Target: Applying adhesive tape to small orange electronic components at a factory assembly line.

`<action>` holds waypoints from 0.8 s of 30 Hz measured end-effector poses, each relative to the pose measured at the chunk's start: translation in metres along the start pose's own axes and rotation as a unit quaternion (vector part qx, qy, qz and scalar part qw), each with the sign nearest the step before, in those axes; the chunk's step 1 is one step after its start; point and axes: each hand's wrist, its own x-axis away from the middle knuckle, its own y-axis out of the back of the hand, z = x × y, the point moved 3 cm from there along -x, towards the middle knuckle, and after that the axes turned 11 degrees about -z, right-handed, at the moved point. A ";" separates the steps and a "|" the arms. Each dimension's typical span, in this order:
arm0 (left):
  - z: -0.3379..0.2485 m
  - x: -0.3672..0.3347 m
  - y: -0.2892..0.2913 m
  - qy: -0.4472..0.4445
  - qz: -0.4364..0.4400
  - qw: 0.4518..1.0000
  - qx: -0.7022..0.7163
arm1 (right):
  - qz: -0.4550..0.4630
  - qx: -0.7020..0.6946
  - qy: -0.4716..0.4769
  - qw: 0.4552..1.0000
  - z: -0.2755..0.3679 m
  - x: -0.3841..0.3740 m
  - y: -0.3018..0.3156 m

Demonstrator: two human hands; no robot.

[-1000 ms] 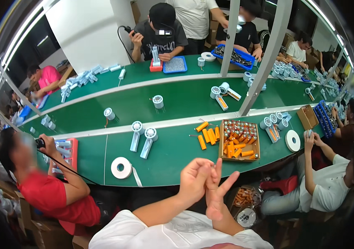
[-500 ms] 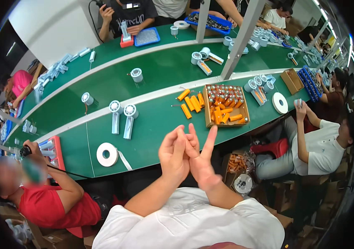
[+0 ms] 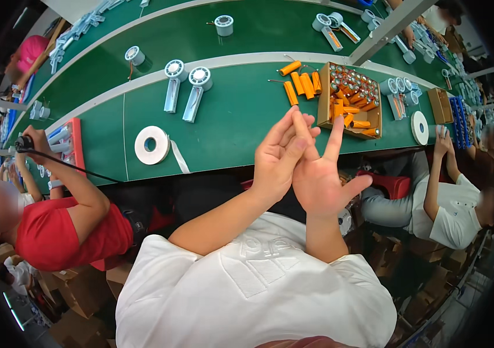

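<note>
From afar I saw the left hand (image 3: 276, 165) touching the right hand (image 3: 320, 187) — right spread loose, left's clasp I couldn't tell.

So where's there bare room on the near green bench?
Two patches look bare: between the red tray and the white tape roll, beyond the black cable; and from the roll's loose tail across to the loose orange cylinders. It is crowded around the cardboard box: cylinders left, fan units right.

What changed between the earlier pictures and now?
The right hand has opened its palm, thumb swung out to the right; the left hand still touches its fingers. The view shifted. Nothing was taken or released. The tape roll, batteries and box stayed put.
</note>
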 end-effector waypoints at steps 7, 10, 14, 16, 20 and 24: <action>0.029 -0.014 -0.017 0.086 0.071 0.992 -0.054 | -0.002 0.040 0.077 0.996 0.004 0.013 0.043; 0.076 -0.019 -0.030 0.211 0.051 0.964 -0.153 | 0.002 0.349 0.170 0.922 0.008 0.033 0.092; 0.133 -0.009 -0.031 0.348 0.027 0.933 -0.084 | -0.015 0.518 0.157 0.841 0.037 0.057 0.136; 0.161 -0.001 -0.033 0.426 0.001 0.905 0.017 | -0.021 0.578 0.123 0.806 0.051 0.065 0.152; 0.177 0.020 -0.054 0.280 0.075 0.953 -0.088 | -0.130 0.465 0.112 0.869 0.059 0.066 0.169; 0.202 0.018 -0.044 0.317 0.076 0.929 -0.174 | -0.177 0.414 0.105 0.887 0.058 0.070 0.180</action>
